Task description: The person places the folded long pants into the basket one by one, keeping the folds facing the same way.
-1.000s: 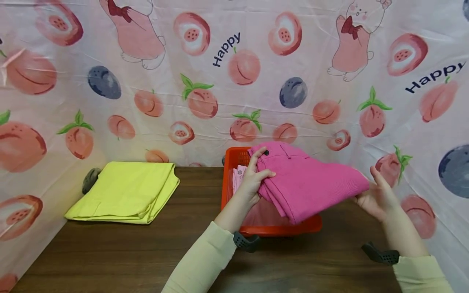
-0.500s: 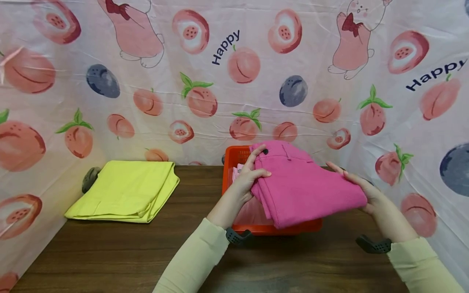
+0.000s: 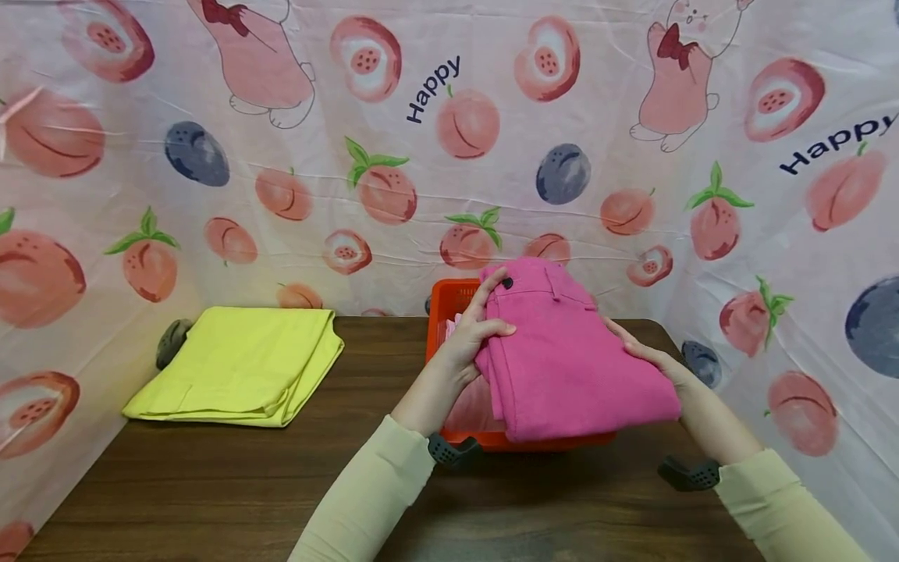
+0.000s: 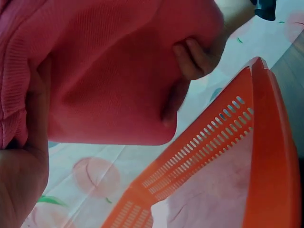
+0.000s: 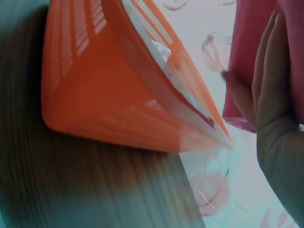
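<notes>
Above an orange-red plastic basket with slotted walls (image 5: 104,95), a folded bright-pink cloth garment with a dark round button (image 3: 569,351) is held up by a person's two hands. The left hand (image 3: 472,337) grips its left edge near the button, thumb and fingers either side of the cloth; the right hand (image 3: 660,363) holds the opposite edge, its fingers around the fold. Inside the basket lies pale pink cloth (image 3: 474,410), partly hidden, so whether it is one piece or several cannot be told. Left of the basket, a folded bright-yellow cloth garment (image 3: 239,363) rests on the brown wood-grain surface (image 3: 211,484).
</notes>
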`<action>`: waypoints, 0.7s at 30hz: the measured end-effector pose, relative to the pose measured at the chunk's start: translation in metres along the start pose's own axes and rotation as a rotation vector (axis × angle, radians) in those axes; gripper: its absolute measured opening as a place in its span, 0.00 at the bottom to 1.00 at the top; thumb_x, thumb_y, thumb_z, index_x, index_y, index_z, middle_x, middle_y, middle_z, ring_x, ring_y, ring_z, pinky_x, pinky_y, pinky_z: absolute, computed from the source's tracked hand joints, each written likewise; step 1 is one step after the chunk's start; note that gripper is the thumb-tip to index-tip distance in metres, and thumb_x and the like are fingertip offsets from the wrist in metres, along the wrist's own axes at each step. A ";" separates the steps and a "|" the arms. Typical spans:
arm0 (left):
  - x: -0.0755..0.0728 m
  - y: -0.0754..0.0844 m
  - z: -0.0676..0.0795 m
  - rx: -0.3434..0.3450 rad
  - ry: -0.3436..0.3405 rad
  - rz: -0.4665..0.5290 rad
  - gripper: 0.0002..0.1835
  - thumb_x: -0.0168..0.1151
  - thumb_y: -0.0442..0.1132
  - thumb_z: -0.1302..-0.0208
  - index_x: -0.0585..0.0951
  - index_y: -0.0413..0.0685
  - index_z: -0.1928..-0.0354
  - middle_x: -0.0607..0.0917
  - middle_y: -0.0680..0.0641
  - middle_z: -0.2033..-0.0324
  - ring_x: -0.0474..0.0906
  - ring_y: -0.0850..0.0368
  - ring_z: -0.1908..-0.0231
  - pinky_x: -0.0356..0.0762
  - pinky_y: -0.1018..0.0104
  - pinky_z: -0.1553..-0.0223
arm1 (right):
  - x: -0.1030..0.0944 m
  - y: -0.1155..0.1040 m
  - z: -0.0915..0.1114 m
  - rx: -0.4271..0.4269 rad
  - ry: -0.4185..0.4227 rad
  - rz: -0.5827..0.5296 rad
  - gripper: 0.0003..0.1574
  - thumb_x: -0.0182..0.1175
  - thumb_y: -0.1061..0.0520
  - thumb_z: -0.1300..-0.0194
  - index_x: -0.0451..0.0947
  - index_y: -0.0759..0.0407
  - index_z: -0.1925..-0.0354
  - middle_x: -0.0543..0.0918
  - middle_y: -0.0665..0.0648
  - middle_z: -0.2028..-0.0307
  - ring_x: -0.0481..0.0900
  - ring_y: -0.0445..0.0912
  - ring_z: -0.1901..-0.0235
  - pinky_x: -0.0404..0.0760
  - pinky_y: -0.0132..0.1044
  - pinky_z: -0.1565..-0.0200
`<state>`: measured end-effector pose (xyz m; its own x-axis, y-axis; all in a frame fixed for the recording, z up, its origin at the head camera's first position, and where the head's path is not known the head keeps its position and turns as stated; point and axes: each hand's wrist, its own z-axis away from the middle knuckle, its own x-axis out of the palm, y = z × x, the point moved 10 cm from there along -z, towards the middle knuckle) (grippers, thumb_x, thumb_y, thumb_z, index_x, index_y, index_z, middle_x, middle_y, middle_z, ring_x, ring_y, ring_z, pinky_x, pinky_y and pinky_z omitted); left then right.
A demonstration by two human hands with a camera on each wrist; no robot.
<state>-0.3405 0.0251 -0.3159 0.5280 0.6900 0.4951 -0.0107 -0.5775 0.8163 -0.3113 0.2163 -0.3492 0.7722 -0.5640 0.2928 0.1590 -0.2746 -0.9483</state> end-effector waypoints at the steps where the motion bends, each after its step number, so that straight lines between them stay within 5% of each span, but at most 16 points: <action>1: 0.000 0.001 0.000 0.000 -0.003 -0.009 0.41 0.51 0.22 0.42 0.62 0.64 0.29 0.62 0.45 0.35 0.64 0.49 0.44 0.73 0.60 0.49 | -0.003 0.001 0.000 -0.001 0.031 0.047 0.34 0.36 0.57 0.24 0.44 0.39 0.25 0.56 0.38 0.34 0.58 0.35 0.37 0.61 0.32 0.40; 6: -0.010 0.004 0.002 -0.021 0.017 -0.053 0.40 0.53 0.21 0.42 0.64 0.63 0.30 0.64 0.44 0.37 0.67 0.49 0.46 0.75 0.61 0.51 | -0.019 -0.003 0.003 -0.041 0.195 0.235 0.49 0.45 0.65 0.30 0.32 0.41 0.24 0.42 0.46 0.30 0.54 0.36 0.37 0.63 0.31 0.42; 13: -0.026 0.004 0.005 -0.063 0.066 -0.085 0.42 0.55 0.20 0.42 0.63 0.62 0.29 0.63 0.46 0.36 0.67 0.49 0.45 0.76 0.62 0.51 | -0.012 -0.022 0.000 -0.144 0.233 0.381 0.54 0.49 0.70 0.36 0.36 0.42 0.24 0.49 0.50 0.32 0.58 0.39 0.38 0.65 0.30 0.43; 21: -0.041 -0.003 0.007 -0.149 0.110 -0.158 0.41 0.58 0.22 0.43 0.67 0.66 0.31 0.65 0.44 0.37 0.67 0.47 0.45 0.76 0.60 0.52 | -0.016 -0.020 -0.004 -0.095 0.333 0.306 0.59 0.50 0.73 0.40 0.34 0.40 0.24 0.48 0.53 0.33 0.61 0.43 0.41 0.71 0.34 0.47</action>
<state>-0.3567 -0.0049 -0.3407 0.4378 0.8148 0.3800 -0.0647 -0.3931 0.9172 -0.3293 0.2277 -0.3344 0.5323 -0.8456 0.0392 -0.1146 -0.1179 -0.9864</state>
